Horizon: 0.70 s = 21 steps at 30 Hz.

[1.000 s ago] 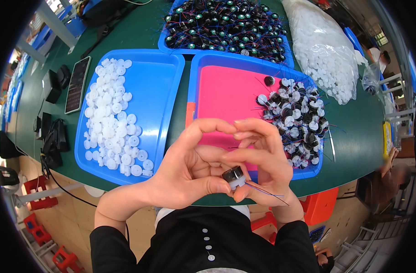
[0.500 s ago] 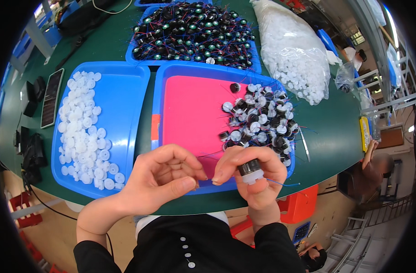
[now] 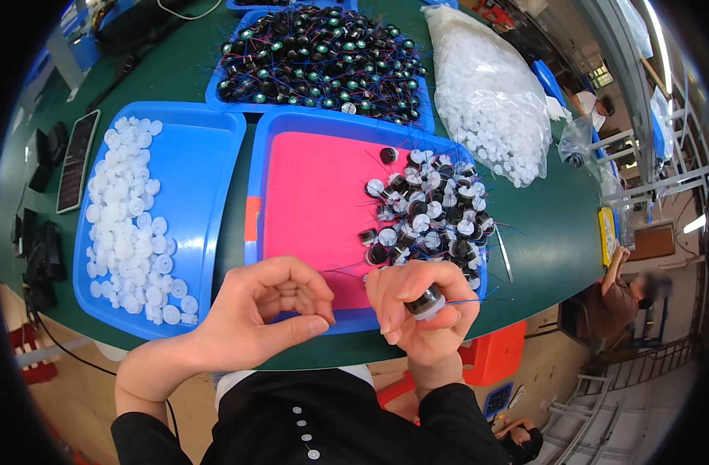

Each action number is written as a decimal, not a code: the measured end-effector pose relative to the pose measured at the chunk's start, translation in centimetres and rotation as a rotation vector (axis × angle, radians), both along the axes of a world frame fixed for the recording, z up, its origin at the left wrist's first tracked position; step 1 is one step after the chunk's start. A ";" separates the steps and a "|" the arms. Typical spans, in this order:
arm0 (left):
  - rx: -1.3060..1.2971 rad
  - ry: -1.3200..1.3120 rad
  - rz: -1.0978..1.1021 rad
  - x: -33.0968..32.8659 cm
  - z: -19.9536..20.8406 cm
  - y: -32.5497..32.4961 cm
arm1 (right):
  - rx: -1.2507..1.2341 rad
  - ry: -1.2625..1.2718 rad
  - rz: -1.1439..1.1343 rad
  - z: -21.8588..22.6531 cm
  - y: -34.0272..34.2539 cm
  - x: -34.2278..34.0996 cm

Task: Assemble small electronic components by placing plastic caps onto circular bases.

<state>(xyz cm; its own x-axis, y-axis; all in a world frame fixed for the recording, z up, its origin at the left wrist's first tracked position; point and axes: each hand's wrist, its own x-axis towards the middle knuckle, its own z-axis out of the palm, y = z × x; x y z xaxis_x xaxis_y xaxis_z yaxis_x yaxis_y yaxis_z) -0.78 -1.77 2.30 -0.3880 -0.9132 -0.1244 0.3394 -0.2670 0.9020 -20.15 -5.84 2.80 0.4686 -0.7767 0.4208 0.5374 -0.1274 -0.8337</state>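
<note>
My right hand [image 3: 426, 314] grips a small black motor [image 3: 426, 301] with a white plastic cap, held between thumb and fingers above the near edge of the pink-lined blue tray [image 3: 253, 194]. Thin wires stick out to the right of it. Beside it, my left hand [image 3: 273, 310] is curled, thumb tip close to the fingertips; anything pinched there is too small to make out. Several capped motors [image 3: 432, 213] with fine wires are heaped on the right part of the pink lining [image 3: 315, 201].
Left of it, a blue tray [image 3: 191, 170] holds white plastic discs [image 3: 129, 225]. Behind, another tray is piled with wired black motors [image 3: 319, 66]. A clear bag [image 3: 486, 93] of white pieces lies back right. A thin metal tool [image 3: 504, 254] rests beside the tray. Other people are farther right.
The capped motor has tilted and turned within my right hand, whose fingers have closed further round it. My left hand has drawn slightly left, away from the right. The whole view has shifted a little.
</note>
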 end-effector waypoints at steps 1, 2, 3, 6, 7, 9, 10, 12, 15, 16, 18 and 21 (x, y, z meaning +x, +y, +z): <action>-0.005 -0.003 -0.002 0.0 0.0 0.0 | 0.001 0.002 -0.001 -0.1 0.0 0.1; -0.010 -0.006 -0.005 0.1 -0.1 0.1 | -0.010 -0.019 0.005 -0.3 -0.1 0.2; -0.010 -0.004 -0.008 0.0 -0.2 0.1 | -0.022 -0.040 0.010 -0.4 -0.1 0.2; -0.019 0.019 -0.006 0.0 -0.3 0.1 | -0.064 -0.035 -0.018 -0.5 0.0 0.3; -0.002 0.019 -0.018 0.1 -0.2 0.1 | -0.061 -0.037 -0.018 -0.6 0.1 0.3; 0.022 0.011 -0.026 0.3 -0.1 0.2 | -0.130 0.121 -0.144 -1.0 0.4 0.6; 0.053 0.029 -0.038 0.3 -0.1 0.2 | -0.122 0.113 -0.141 -0.7 0.6 0.8; 0.091 0.034 -0.044 0.4 0.1 0.1 | -0.244 0.359 -0.272 0.2 0.8 1.1; 0.049 0.166 -0.006 0.3 -0.3 -0.1 | -0.611 0.419 -0.263 -0.2 -0.9 1.3; 0.041 0.254 0.010 0.2 -0.5 0.0 | -0.680 0.536 -0.207 0.3 -1.0 1.0; 0.037 0.359 -0.029 0.5 -0.7 -0.2 | -0.696 0.534 -0.236 0.5 -0.9 1.6; 0.002 0.378 -0.030 0.2 -0.7 -0.2 | -0.764 0.589 -0.221 0.4 -0.9 1.5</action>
